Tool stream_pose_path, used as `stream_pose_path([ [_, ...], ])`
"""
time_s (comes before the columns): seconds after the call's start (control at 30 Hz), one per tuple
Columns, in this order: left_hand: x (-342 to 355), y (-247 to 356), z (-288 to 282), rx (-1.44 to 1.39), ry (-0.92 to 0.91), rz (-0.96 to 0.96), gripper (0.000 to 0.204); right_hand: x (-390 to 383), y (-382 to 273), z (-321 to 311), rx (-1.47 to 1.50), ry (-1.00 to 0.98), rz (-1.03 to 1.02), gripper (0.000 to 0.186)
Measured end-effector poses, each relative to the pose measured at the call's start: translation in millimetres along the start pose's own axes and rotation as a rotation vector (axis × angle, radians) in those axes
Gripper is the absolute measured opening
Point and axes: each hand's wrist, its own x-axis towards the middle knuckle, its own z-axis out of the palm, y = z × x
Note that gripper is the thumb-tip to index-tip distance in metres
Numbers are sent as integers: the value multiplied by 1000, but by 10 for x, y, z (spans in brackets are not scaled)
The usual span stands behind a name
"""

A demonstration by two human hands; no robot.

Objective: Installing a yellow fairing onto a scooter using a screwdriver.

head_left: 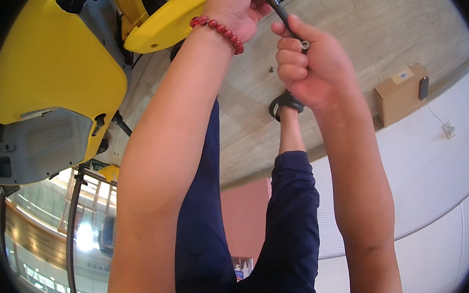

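My right hand (pixel 315 57) is closed round the handle of a black ratchet-like tool (pixel 277 8), with a small silver fitting showing above my curled fingers. The tool slants up to the yellow vehicle body (pixel 164 20) at the top. My left hand (pixel 237 8), red bead bracelet at its wrist, has curled fingers at the far end of the tool, against the vehicle's lower edge by a small metal part; exactly what they grip is partly hidden. Behind that, a dark rounded part, perhaps a wheel, shows.
Another yellow panel (pixel 46 62) with a grey section (pixel 36 145) fills the left. On the tiled floor (pixel 339 6) lie a small dark piece (pixel 271 69) and my sandalled foot (pixel 286 104). A cardboard box (pixel 396 98) stands by the white wall, with a black device and cord. Glass panes are lower left.
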Motion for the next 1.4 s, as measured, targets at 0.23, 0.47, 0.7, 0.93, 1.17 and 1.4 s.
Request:
stream_pose_path([
  [0.23,114,18,-108,139,14,42,11,-112,132,232,-659,461,-440,32],
  [0.47,70,52,-77,168,53,4,12,-53,169,142,-827,386,-369,25],
  [0.7,104,38,-134,80,-75,11,8,-30,-34,-15,43,-45,44,22],
  [0.93,131,-26,-95,93,15,81,7,-51,143,162,-1563,611,-766,27],
  [1.17,72,-9,-79,62,44,10,8,-38,160,216,-1613,588,-827,35],
  [1.4,74,45,-159,-1,-57,-43,8,-68,33,212,-576,299,-360,29],
])
